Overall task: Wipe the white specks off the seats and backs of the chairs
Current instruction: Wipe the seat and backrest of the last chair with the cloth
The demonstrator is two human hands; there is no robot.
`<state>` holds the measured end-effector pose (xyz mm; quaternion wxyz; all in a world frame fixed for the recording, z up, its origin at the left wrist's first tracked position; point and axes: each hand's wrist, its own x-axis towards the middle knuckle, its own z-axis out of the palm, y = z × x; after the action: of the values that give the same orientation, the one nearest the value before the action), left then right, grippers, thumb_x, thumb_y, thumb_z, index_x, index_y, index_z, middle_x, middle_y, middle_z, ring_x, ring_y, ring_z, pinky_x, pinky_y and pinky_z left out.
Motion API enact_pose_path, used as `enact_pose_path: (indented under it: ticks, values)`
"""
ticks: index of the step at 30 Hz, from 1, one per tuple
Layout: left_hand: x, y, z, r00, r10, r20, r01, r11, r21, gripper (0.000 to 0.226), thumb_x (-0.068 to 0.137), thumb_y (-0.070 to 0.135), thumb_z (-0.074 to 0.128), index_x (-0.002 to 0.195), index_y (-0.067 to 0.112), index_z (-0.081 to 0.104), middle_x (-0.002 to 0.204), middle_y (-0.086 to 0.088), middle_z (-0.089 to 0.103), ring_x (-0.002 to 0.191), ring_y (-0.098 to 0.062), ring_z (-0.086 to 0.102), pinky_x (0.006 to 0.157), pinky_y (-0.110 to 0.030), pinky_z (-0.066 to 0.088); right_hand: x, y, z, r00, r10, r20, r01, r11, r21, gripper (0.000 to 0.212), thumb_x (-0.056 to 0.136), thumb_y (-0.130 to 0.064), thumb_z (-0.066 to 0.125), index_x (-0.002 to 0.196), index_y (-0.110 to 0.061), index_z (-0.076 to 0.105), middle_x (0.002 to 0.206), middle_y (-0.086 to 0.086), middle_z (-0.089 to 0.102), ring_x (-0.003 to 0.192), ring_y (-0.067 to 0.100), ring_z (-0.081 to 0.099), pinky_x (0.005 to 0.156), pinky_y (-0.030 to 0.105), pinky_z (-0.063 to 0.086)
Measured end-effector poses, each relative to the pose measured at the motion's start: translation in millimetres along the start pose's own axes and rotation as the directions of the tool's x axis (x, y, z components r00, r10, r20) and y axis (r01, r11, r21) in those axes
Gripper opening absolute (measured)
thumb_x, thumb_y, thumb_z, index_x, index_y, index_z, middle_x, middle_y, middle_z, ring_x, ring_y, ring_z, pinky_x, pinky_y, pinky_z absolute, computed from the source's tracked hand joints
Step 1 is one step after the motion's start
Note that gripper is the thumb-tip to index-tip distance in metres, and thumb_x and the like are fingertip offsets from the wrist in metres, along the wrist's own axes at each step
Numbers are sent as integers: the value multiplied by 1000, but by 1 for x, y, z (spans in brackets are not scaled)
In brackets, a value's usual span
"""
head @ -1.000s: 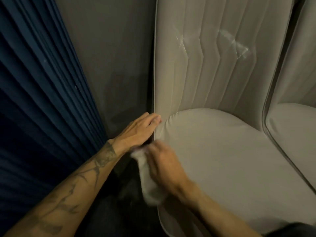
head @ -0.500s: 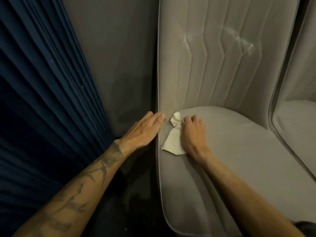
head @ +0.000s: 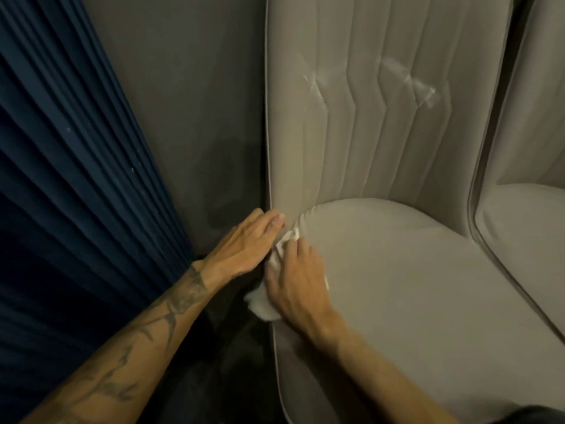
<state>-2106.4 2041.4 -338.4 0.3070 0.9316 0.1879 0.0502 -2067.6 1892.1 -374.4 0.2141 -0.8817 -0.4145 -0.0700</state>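
A beige padded chair fills the middle and right, with its seat (head: 412,286) low and its ribbed back (head: 367,117) upright. White smears (head: 409,84) mark the back high up. My right hand (head: 298,280) presses a white cloth (head: 263,304) flat on the seat's left edge; the cloth sticks out under the palm and by the fingertips. My left hand (head: 247,243), fingers straight and together, lies flat against the chair's left side at the corner where seat meets back, holding nothing.
A dark blue pleated curtain (head: 70,194) hangs at the left. A grey wall (head: 189,102) stands between curtain and chair. A second beige chair (head: 526,228) adjoins on the right. The floor gap below my hands is dark.
My right hand has slid the cloth back along the seat's left edge, from the corner toward me. The left hand has stayed at the chair's side.
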Motion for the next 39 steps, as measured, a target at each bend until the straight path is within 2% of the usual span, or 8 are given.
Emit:
enact_pose_path:
  ticks: [3,9,14,18,24,28,32,39]
  values:
    - [1,4,2,996,67,-55,-61,993,102,42,105,61,15,109,36,49,101,3,42,79,-17,56,73,-45,52,-10,14,-5,999,-51,1,51,999,3,38,98,-51,39,113,-18,52,107,4,50,90,21,45,80,38,43]
    - [22,28,-5,879,268,-393,-124,927,354,28,107,44,43,131,29,46,118,-4,34,84,-18,50,68,-39,55,64,59,-14,997,66,38,-63,996,-70,36,108,-38,32,132,-16,47,126,7,47,109,26,43,95,36,36]
    - [64,57,-32,749,297,-593,-91,931,352,50,104,35,54,151,26,40,146,-23,32,107,-38,55,83,-53,56,109,85,-47,978,38,-206,-34,999,23,28,106,-34,42,111,-11,58,109,11,52,97,32,48,88,45,40]
    - [112,89,-71,635,307,-709,-98,942,320,58,106,39,49,159,28,29,153,-26,30,112,-46,56,83,-52,56,152,109,-108,884,55,-465,-14,996,92,23,102,-28,52,100,-7,60,102,16,53,92,34,49,83,47,42]
    - [166,128,-121,466,295,-834,-152,956,252,52,107,39,41,157,24,37,152,-24,36,118,-40,52,88,-52,52,245,151,-237,613,61,-788,27,995,98,31,102,-33,48,109,-5,58,111,21,52,100,34,50,86,41,40]
    - [171,126,-119,438,314,-843,-171,949,265,52,107,37,43,157,24,38,152,-23,38,119,-43,53,90,-54,51,308,180,-306,502,27,-864,-106,994,-30,36,101,-44,43,117,-13,53,126,15,47,110,29,47,91,41,42]
    - [171,126,-119,445,306,-841,-174,951,254,53,106,36,44,157,23,38,153,-23,35,118,-44,52,87,-55,52,318,195,-294,564,-117,-818,-124,967,-224,33,101,-40,44,127,-21,51,127,12,47,113,29,44,92,39,33]
    - [173,125,-118,467,294,-834,-174,955,239,56,105,40,40,158,25,34,155,-21,31,118,-46,51,81,-58,53,290,214,-249,548,-181,-817,-152,938,-310,36,102,-51,47,104,-15,54,110,10,53,96,30,48,83,44,39]
